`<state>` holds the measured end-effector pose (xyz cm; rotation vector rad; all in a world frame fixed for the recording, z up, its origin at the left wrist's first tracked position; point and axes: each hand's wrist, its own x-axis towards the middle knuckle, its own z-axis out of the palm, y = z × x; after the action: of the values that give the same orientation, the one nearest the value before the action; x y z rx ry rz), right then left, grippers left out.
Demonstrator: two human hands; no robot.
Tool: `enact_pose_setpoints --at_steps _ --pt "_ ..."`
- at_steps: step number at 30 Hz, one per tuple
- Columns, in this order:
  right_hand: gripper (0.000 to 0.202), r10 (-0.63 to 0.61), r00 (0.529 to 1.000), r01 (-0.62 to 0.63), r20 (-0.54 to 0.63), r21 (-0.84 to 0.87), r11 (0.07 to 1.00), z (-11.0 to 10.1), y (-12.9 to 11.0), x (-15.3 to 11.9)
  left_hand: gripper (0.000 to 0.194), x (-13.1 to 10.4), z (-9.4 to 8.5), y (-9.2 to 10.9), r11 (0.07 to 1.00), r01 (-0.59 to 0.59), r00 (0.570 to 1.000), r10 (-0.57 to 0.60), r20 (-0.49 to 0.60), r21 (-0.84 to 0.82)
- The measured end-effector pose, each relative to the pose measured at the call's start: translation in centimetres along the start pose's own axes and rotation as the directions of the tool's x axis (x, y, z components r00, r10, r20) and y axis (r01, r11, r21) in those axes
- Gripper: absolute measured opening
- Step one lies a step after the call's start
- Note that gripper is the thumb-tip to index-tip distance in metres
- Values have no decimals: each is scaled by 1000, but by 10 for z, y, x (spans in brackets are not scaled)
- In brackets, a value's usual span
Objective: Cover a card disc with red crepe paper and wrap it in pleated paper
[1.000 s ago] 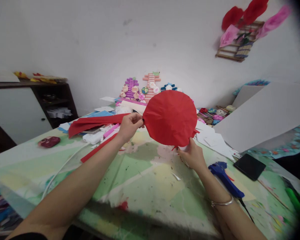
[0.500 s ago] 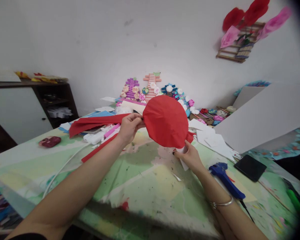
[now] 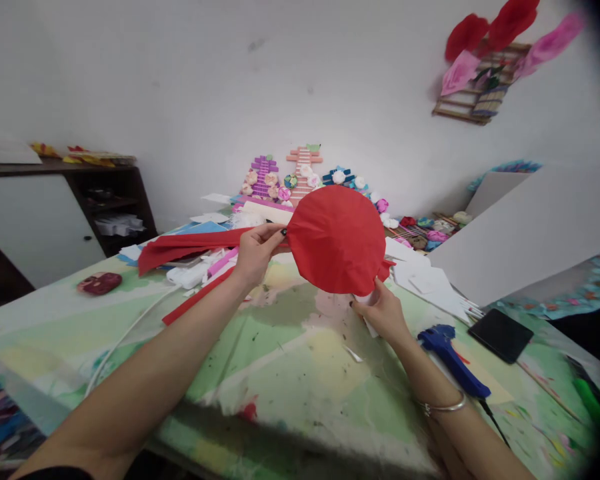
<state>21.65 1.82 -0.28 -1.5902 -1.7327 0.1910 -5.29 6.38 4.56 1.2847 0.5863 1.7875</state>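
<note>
A round red disc (image 3: 337, 240), its covering creased like paper or thin cloth, is held up above the table with its face towards me. My left hand (image 3: 259, 252) pinches its left edge between thumb and fingers. At the lower right edge, my right hand (image 3: 383, 308) grips the rim with the thumb low and the fingers partly behind it. A white strip, perhaps paper, shows under the disc by my right hand. Left of my left hand lies a long folded red sheet (image 3: 193, 245), and nearer me a narrow red strip (image 3: 197, 299).
On the right lie a blue glue gun (image 3: 455, 363), a black square pad (image 3: 501, 335) and white card pieces (image 3: 430, 287). A dark red case (image 3: 100, 283) and a white cable (image 3: 125, 337) are on the left. Craft decorations (image 3: 305, 173) stand against the wall.
The disc has shifted slightly right and faces me a little more fully. My right hand has moved slightly right with it; my left hand keeps its pinch almost in place.
</note>
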Motion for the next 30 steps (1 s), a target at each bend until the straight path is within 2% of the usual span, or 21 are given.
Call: enact_pose_setpoints --at_steps 6,10,14,17,19,23,25,27,30 --pt "52 -18 1000 17 -12 -66 998 -1 3 1 27 -3 0 6 985 -51 998 56 -23 162" --pt "53 -39 999 37 -16 -102 994 -2 5 2 19 -2 -3 6 960 -119 993 120 11 252" --pt "56 -51 999 49 -12 -103 993 -3 4 2 7 -2 -9 5 893 -229 973 215 81 388" --pt "57 -55 998 55 2 -89 994 -3 2 2 6 -2 -11 5 826 -283 958 267 104 488" --pt "56 -53 999 54 11 -79 995 -2 1 2 7 -2 -10 5 821 -282 957 278 83 497" --pt "51 -49 999 49 8 -64 997 -2 0 1 7 -3 -8 3 886 -234 971 237 41 400" --pt "51 -42 999 42 -5 -64 997 -2 0 1 10 -3 -9 3 893 -246 969 236 74 377" --pt "52 -37 999 36 -15 -70 997 -4 1 1 12 -2 -11 4 862 -297 955 264 136 411" --pt "49 -41 999 39 -16 -82 996 -6 3 3 13 -1 -15 6 727 -425 905 351 240 539"
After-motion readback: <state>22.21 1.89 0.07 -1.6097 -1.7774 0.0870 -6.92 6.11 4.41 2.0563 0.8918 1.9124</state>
